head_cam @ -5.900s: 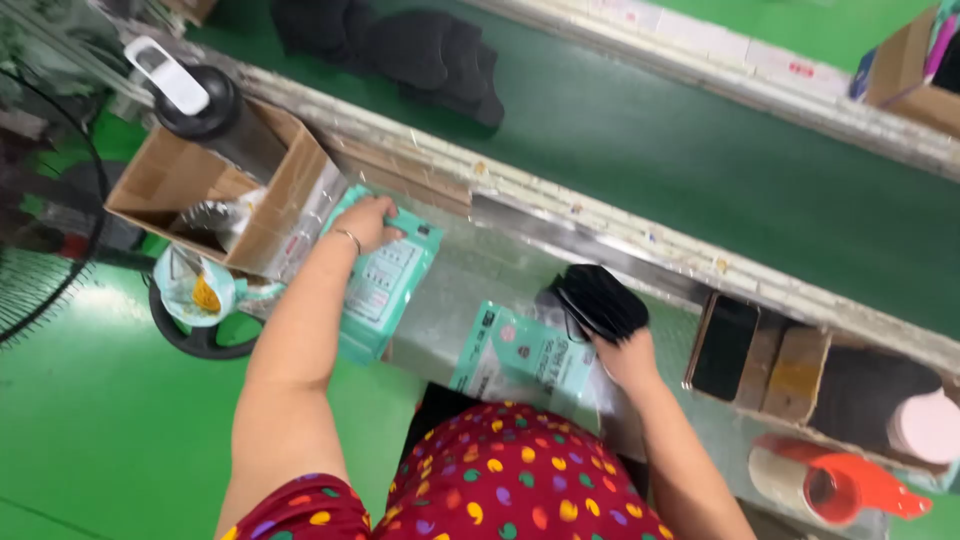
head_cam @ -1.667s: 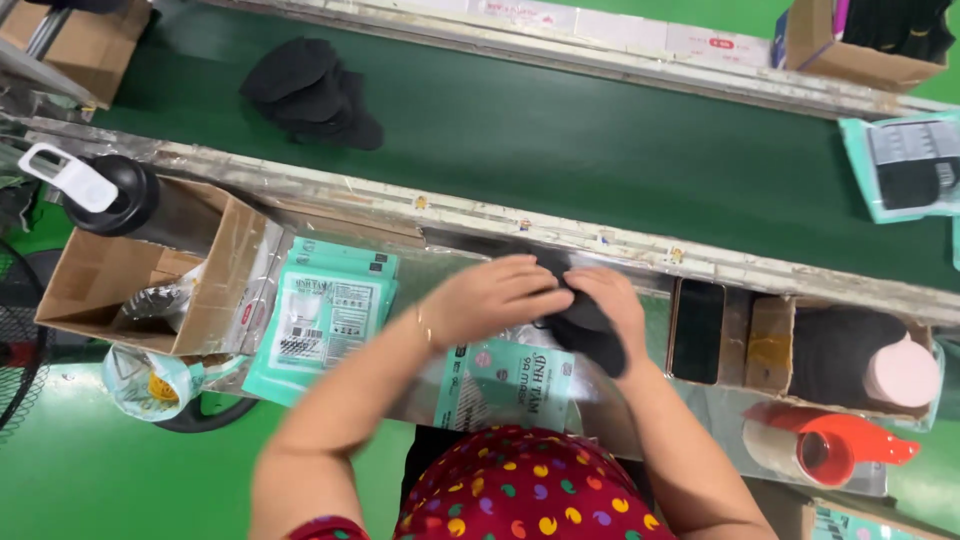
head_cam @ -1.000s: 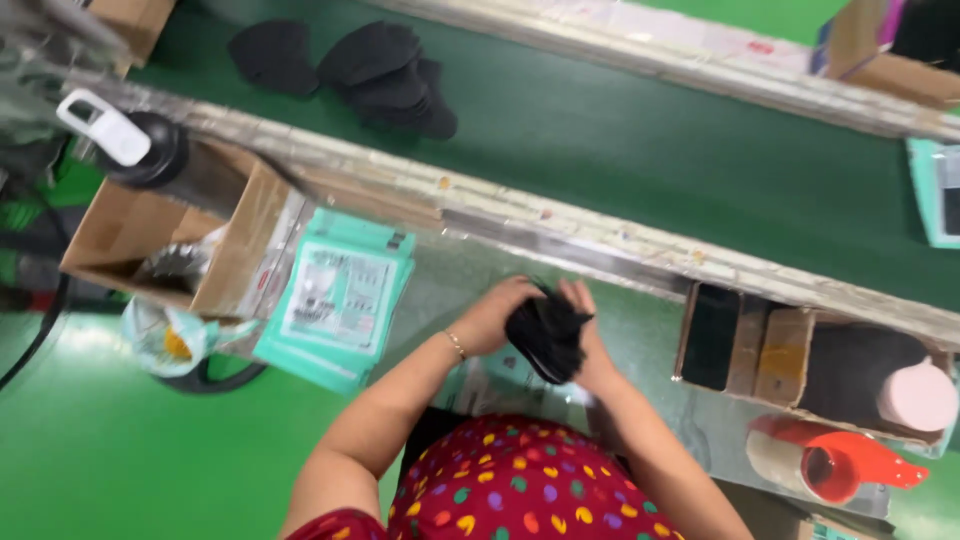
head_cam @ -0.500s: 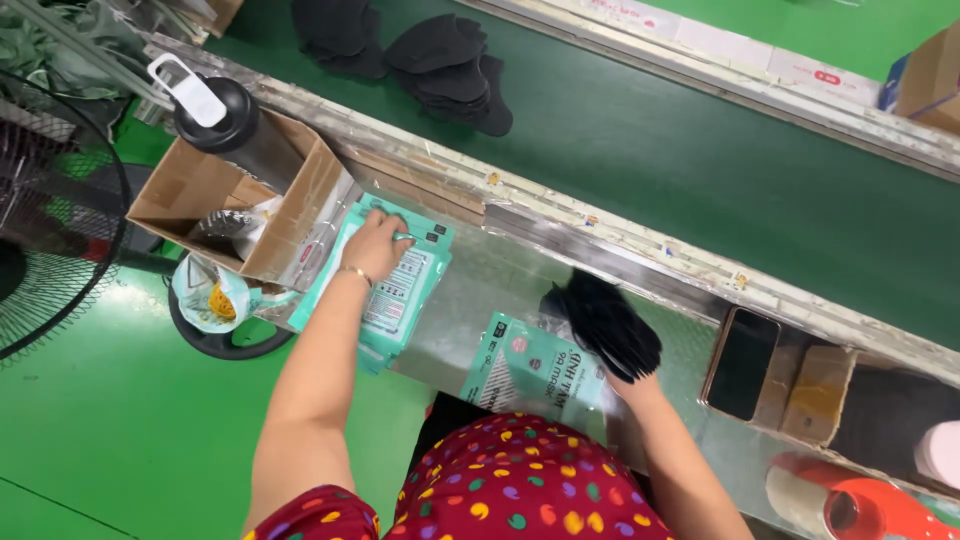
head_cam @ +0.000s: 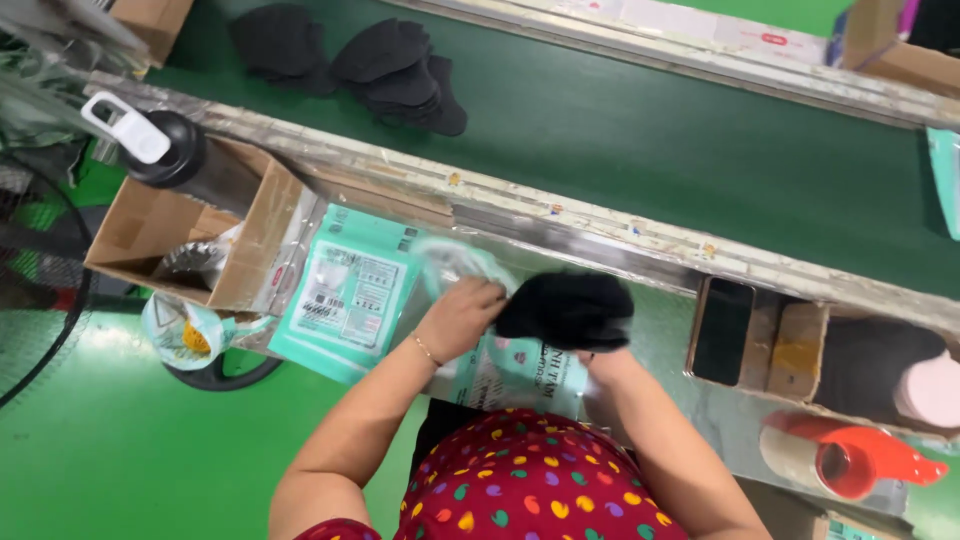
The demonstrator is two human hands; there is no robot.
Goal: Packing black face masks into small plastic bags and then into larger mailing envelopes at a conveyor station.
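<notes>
My right hand (head_cam: 603, 366) holds a black fabric bundle (head_cam: 566, 309) above the metal worktable (head_cam: 660, 300). My left hand (head_cam: 462, 317) touches the bundle's left end and grips a thin teal-and-clear packaging bag (head_cam: 452, 262) that curls up beside it. A stack of flat teal bags with printed labels (head_cam: 350, 296) lies to the left of my hands. Another teal bag (head_cam: 520, 372) lies flat on the table under them.
An open cardboard box (head_cam: 255, 235) and a black bottle with a white cap (head_cam: 175, 160) stand at the left. Several black fabric pieces (head_cam: 392, 68) lie on the green conveyor belt (head_cam: 650, 140). At the right are a phone (head_cam: 722, 331) in a small box and a red tape dispenser (head_cam: 852, 464).
My left hand has left the stack of teal bags and come right to the black bundle with a bag in it. My right hand has lifted the bundle slightly toward it.
</notes>
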